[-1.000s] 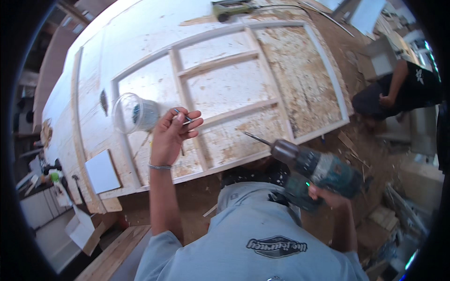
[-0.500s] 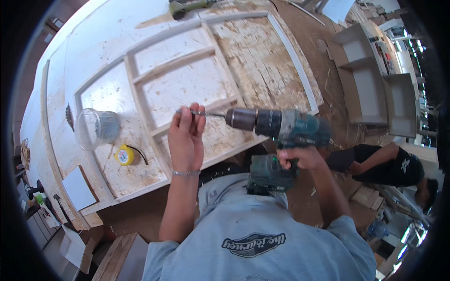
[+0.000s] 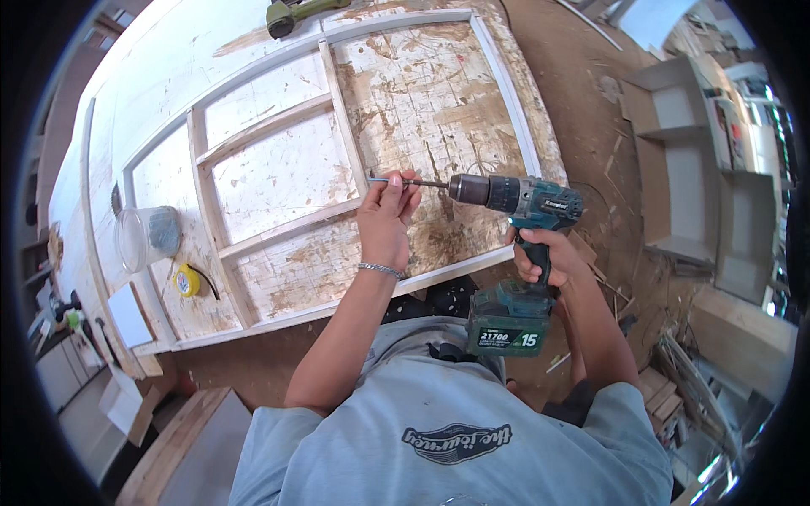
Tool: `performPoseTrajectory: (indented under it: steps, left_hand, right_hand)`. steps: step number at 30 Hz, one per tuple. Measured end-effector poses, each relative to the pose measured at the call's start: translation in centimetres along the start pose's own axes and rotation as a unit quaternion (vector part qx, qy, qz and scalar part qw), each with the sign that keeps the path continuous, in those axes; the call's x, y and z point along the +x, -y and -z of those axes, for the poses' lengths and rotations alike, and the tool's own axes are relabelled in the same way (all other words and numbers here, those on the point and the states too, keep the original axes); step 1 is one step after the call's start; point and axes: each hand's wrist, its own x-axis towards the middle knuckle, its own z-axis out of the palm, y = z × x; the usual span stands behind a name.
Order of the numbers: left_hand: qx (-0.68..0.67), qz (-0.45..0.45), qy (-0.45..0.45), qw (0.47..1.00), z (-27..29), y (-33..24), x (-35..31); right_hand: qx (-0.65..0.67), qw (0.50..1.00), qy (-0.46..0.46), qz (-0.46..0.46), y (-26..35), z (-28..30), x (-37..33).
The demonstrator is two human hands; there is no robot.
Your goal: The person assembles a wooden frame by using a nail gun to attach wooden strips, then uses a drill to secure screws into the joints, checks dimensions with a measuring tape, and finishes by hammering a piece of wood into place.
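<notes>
i have the drill point(image 3: 538, 201) above the near right of the wooden frame point(image 3: 295, 226), my right hand point(image 3: 544, 257) wrapped round it; my left hand point(image 3: 386, 221), fingers pinched, grips a slim metal piece point(image 3: 382, 180) by the bit point(image 3: 434, 184). left, a yellow tape measure point(image 3: 186, 281) sits inside the frame; a clear tub point(image 3: 131, 240) blocks part of the left rail point(image 3: 158, 304), its bluish contents point(image 3: 165, 230) too small to tell. far off lies a green tool point(image 3: 281, 18).

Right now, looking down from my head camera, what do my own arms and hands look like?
Your sleeves are short and pale grey-blue, part of a T-shirt with a dark printed badge. Below them the forearms are bare. The left hand has no glove, with a silver-coloured chain bracelet at its wrist. The right hand is gloveless too, with no bracelet visible.
</notes>
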Motion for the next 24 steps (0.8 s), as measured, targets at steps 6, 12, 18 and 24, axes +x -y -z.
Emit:
performPoseTrajectory:
  steps: [6,12,18,24]
  left_hand:
    - [-0.013,0.002,-0.118,0.993,0.8,6.6,3.1]
    - [-0.011,-0.003,-0.182,0.983,1.9,8.1,3.8]
    - [-0.032,-0.016,-0.188,0.982,1.4,9.0,3.8]
    - [-0.046,-0.017,-0.179,0.983,1.7,9.6,4.2]
  right_hand:
    - [-0.091,0.975,-0.2,0.012,0.9,2.2,2.9]
    - [-0.171,0.967,-0.186,-0.04,2.7,3.1,5.4]
    - [-0.323,0.918,-0.229,-0.015,2.4,3.3,5.9]
    - [-0.405,0.873,-0.272,-0.002,2.8,1.6,6.1]
